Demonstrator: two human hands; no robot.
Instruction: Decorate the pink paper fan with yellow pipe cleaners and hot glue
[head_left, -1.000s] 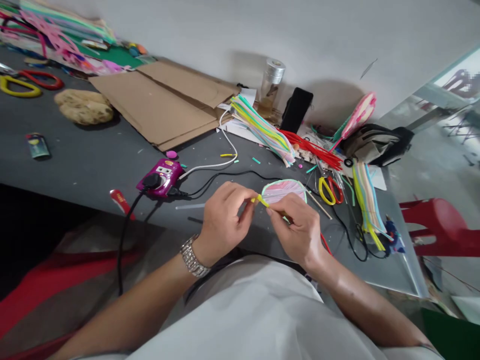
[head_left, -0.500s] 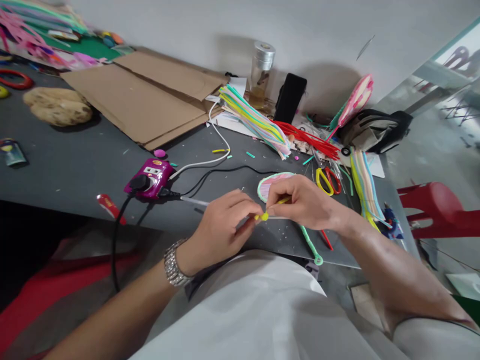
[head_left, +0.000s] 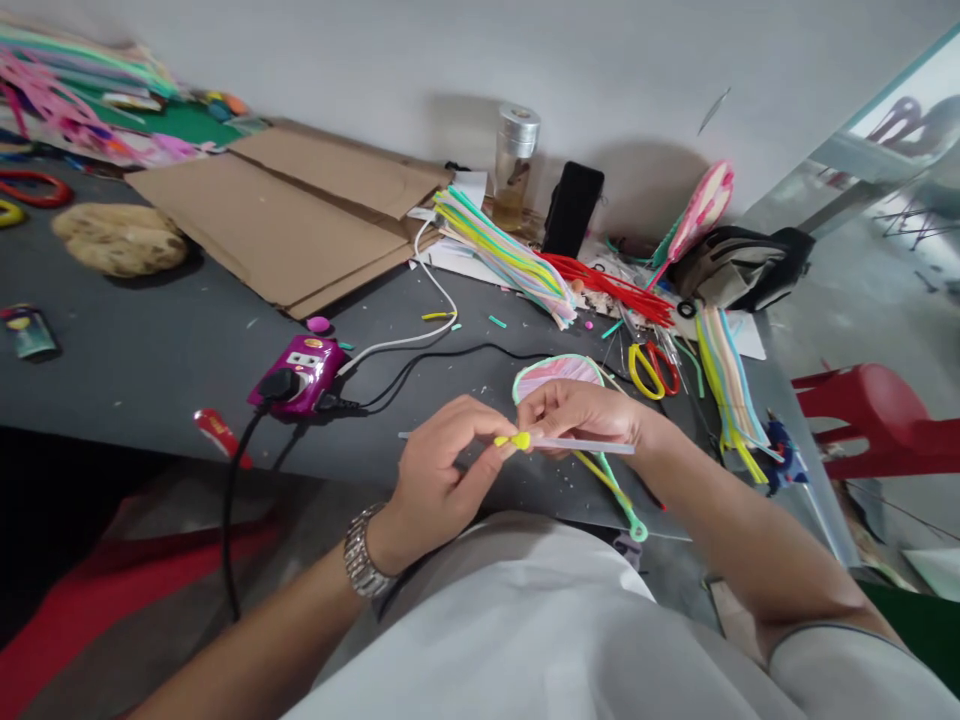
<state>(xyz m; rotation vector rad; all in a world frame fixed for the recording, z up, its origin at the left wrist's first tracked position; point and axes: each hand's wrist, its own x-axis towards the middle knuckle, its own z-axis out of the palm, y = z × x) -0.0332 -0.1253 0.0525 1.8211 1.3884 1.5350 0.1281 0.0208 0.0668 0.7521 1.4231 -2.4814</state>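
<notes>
My left hand [head_left: 454,460] is closed around a thin pale rod [head_left: 589,445], which sticks out on both sides. Around the rod, at my left fingertips, sits a small yellow coil of pipe cleaner [head_left: 514,441]. The fingers of my right hand [head_left: 574,412] pinch close to the coil's right side. From below that hand a yellow pipe cleaner end [head_left: 600,478] slants down to the right. Just behind my right hand lies a round pink-striped piece with a mint-green rim [head_left: 551,369]; its green looped handle [head_left: 636,528] reaches the table's front edge.
A purple power adapter [head_left: 300,375] with cables stands at left, near a red-handled tool [head_left: 217,435]. Cardboard [head_left: 300,210], a pipe cleaner bundle [head_left: 510,260], a glass bottle [head_left: 515,165] and a black phone-like slab [head_left: 574,210] are behind. Scissors [head_left: 646,372] and another bundle [head_left: 727,380] lie right.
My right hand has turned and opened out slightly beside the coil. More of the pale rod now shows to the right, and the yellow pipe cleaner end hangs lower.
</notes>
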